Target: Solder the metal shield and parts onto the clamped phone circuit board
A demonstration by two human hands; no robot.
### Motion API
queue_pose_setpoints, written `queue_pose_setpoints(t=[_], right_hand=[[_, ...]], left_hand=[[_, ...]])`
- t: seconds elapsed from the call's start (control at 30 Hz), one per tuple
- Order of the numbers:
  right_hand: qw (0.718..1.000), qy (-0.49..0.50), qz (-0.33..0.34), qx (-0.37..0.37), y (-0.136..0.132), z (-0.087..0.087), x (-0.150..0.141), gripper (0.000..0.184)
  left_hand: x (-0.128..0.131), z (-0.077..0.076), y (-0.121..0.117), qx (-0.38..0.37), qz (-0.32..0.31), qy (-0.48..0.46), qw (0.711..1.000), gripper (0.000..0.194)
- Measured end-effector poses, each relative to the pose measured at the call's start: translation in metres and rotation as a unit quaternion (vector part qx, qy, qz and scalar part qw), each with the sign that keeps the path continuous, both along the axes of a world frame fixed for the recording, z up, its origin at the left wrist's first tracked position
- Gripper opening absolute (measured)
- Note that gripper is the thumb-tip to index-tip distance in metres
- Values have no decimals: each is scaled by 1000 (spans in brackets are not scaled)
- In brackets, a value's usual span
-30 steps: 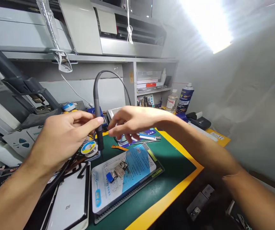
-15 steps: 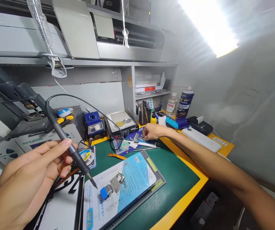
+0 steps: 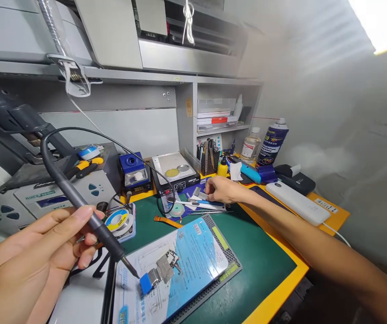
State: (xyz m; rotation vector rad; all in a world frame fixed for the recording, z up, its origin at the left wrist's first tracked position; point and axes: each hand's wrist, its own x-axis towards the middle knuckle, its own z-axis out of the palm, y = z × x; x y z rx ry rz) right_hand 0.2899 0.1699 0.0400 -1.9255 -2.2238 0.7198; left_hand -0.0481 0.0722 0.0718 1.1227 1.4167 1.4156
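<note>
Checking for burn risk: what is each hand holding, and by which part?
The left hand holds a soldering iron by its dark handle, near the tip. Whether the right hand holds anything cannot be told.

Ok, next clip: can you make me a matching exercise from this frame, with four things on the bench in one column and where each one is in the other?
Things:
1. Black pen-shaped soldering iron
2. White oblong power bank
3. Thin orange flexible strip
4. Tall dark blue spray can

Places:
A. Standing upright beside a clear plastic bottle
B. Lying on the green mat
C. Held in the left hand
D. Lying flat to the right of the right hand

Pairs: 1-C, 2-D, 3-B, 4-A
</note>
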Motion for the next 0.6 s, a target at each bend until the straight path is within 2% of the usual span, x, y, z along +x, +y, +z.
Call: queue_pose_setpoints(t=[0.1,0.23,0.5,0.6], right_hand=[[1000,24,-5,-5,-2,-2,1,33],[998,65,-12,-18,-3,-4,5,35],[992,125,-12,-31,0,-8,11,34],[991,134,-13,-28,1,-10,12,34]], left_hand=[[5,0,4,15,19,-44,999,33],[7,0,4,12,32,-56,998,29],[3,-4,4,-4,28,-50,998,33],[-4,-8,7,-10,18,-7,1000,33]])
